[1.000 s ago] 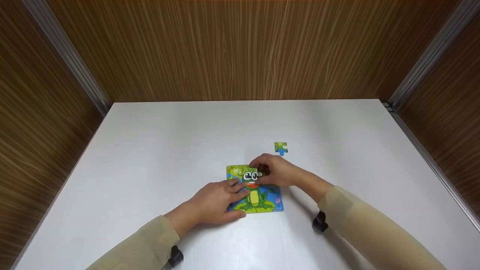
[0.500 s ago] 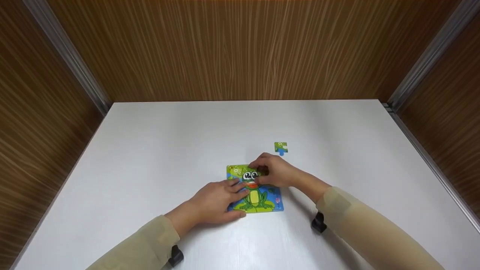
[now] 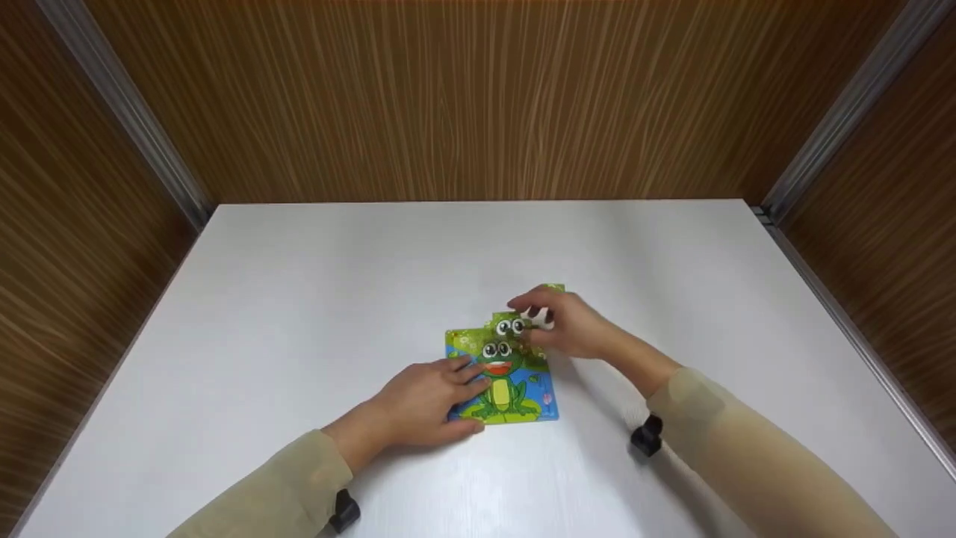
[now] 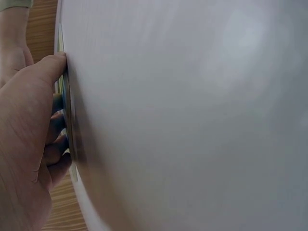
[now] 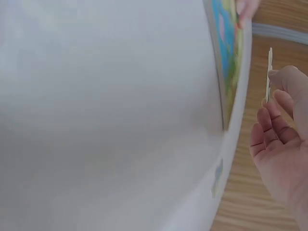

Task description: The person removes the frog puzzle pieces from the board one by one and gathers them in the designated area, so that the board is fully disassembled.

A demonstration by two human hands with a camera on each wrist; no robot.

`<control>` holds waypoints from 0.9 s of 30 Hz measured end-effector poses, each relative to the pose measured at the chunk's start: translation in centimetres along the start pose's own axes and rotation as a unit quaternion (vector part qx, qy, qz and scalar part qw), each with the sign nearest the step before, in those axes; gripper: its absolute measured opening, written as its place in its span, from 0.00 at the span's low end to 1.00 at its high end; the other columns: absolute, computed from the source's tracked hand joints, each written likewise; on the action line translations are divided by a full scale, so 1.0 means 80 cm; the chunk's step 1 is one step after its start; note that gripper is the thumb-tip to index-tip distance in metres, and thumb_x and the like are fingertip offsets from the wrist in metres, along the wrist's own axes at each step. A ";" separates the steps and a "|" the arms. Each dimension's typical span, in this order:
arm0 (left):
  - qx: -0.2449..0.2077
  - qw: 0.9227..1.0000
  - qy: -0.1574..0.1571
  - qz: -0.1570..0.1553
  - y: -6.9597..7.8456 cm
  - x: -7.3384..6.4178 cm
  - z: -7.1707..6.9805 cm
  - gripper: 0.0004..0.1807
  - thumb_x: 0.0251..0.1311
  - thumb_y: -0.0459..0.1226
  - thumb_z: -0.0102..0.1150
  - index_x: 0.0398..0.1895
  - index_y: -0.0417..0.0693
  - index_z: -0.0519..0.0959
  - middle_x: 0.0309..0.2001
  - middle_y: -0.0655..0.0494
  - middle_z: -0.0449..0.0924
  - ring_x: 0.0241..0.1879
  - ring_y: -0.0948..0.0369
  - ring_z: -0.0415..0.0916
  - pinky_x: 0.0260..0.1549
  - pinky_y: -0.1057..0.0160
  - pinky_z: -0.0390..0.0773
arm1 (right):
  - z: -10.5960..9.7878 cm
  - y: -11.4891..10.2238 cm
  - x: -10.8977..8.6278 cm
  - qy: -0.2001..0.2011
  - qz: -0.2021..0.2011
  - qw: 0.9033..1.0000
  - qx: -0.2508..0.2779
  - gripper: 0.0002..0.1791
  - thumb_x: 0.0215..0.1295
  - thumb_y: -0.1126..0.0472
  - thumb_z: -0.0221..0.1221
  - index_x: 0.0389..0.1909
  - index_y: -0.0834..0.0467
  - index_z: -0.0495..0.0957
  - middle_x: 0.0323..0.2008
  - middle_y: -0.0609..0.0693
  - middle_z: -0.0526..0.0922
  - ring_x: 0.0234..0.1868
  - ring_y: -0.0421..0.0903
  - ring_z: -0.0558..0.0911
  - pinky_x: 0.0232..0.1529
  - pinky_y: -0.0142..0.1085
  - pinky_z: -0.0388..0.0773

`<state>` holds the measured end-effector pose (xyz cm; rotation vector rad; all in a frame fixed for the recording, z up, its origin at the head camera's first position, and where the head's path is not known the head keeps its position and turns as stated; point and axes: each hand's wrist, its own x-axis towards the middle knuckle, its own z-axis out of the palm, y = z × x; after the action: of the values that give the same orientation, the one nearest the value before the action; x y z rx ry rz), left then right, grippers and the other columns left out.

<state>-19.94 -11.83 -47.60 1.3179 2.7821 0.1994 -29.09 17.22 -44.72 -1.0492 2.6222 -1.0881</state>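
Observation:
A frog jigsaw puzzle in a board (image 3: pixel 515 392) lies on the white table. My left hand (image 3: pixel 426 403) rests on its left side, fingers spread over the picture and thumb by the near edge. Just above the board's far edge, my right hand (image 3: pixel 571 325) pinches a puzzle piece (image 3: pixel 510 326) printed with the frog's eyes. Seen edge-on in the right wrist view, this piece (image 5: pixel 268 77) is between thumb and fingers, off the board. Another pair of eyes shows on the board below it.
A loose green and blue puzzle piece (image 5: pixel 217 178) lies on the table beyond the board, mostly hidden behind my right hand in the head view. Wood-grain panels (image 3: pixel 478 97) wall the back and both sides of the white table (image 3: pixel 321 276).
My right hand has lifted the eye piece off the board and moved it slightly away and up. The left hand stays on the board. The loose piece is now mostly covered.

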 end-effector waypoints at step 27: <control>-0.009 1.000 -0.010 -0.010 0.003 0.002 -0.007 0.35 0.75 0.59 0.50 0.77 0.53 0.74 0.76 0.53 0.70 0.77 0.49 0.66 0.68 0.47 0.74 | -0.105 0.080 -0.051 0.093 0.102 0.990 0.024 0.21 0.68 0.74 0.65 0.62 0.69 0.81 0.59 0.65 0.84 0.57 0.61 0.83 0.61 0.57 0.79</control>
<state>-19.93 -11.64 -47.00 1.2794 2.7700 0.2079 -32.50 27.90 -43.37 -0.6820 2.7538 -1.2485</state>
